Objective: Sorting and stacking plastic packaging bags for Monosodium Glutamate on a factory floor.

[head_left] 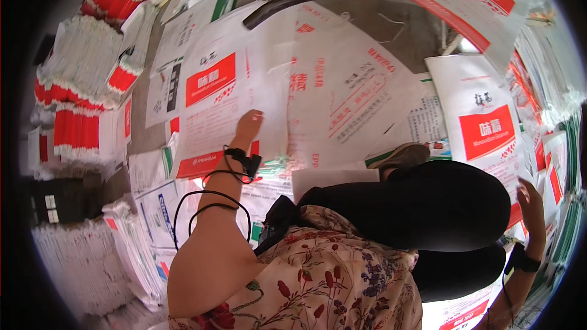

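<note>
On the floor ahead: flat woven sacks, one under each hand.
Left hand point(247, 125), fingers together and flat, presses on a white sack with a red panel point(211, 79) spread on the floor; right hand point(531, 198), fingers spread, rests on a sack at the right stack point(489, 128). Judged light, limp and slick: grip at an edge or corner, not mid-sheet. Bundled sacks point(76, 73) stand well left.

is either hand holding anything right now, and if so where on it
Neither hand closes around anything. The left hand lies flat, fingers spread, on a white sack with a red panel. The right hand rests open on the lower edge of another white sack.
</note>
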Demonstrator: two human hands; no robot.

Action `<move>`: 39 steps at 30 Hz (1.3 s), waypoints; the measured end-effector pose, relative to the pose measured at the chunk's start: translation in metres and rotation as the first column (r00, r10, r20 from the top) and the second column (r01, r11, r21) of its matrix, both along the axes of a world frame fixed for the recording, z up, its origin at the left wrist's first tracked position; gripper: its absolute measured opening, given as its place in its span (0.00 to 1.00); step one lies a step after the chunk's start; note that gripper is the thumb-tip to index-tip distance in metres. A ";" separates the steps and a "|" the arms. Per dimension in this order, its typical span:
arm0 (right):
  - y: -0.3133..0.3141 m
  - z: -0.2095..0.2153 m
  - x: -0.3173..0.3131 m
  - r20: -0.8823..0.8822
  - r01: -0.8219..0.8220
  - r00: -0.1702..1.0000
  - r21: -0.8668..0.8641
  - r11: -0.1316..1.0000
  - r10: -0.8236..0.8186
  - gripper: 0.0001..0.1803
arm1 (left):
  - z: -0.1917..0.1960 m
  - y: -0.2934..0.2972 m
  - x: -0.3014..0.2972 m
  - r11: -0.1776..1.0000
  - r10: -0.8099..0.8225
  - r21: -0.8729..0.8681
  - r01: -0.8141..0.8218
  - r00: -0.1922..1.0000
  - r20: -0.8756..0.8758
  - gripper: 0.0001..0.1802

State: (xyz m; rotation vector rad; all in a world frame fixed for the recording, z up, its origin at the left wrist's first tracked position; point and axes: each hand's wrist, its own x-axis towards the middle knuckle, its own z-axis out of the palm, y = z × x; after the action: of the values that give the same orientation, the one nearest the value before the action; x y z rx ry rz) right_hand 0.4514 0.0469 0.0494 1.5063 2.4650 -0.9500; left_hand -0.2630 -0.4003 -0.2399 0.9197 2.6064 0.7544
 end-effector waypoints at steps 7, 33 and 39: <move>-0.024 -0.044 0.082 0.181 0.359 0.932 -0.350 0.865 -0.314 0.22 | 0.042 -0.135 0.038 0.812 0.411 -0.328 -0.483 0.872 -0.267 0.14; -0.097 -0.033 0.064 -0.261 0.423 0.766 -0.483 0.766 -0.588 0.23 | 0.051 -0.181 0.043 0.877 -0.320 -0.384 0.289 0.947 -0.019 0.26; -0.079 -0.056 0.091 -0.131 0.538 0.737 -0.481 0.692 -0.663 0.22 | 0.043 -0.192 0.030 0.914 -0.182 -0.332 0.234 0.967 0.179 0.27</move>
State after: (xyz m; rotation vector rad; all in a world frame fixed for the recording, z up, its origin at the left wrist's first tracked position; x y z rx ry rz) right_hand 0.5423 -0.0323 -0.0066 2.1766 1.6924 -1.7948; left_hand -0.2332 -0.5925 -0.1967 0.9709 2.3593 0.2741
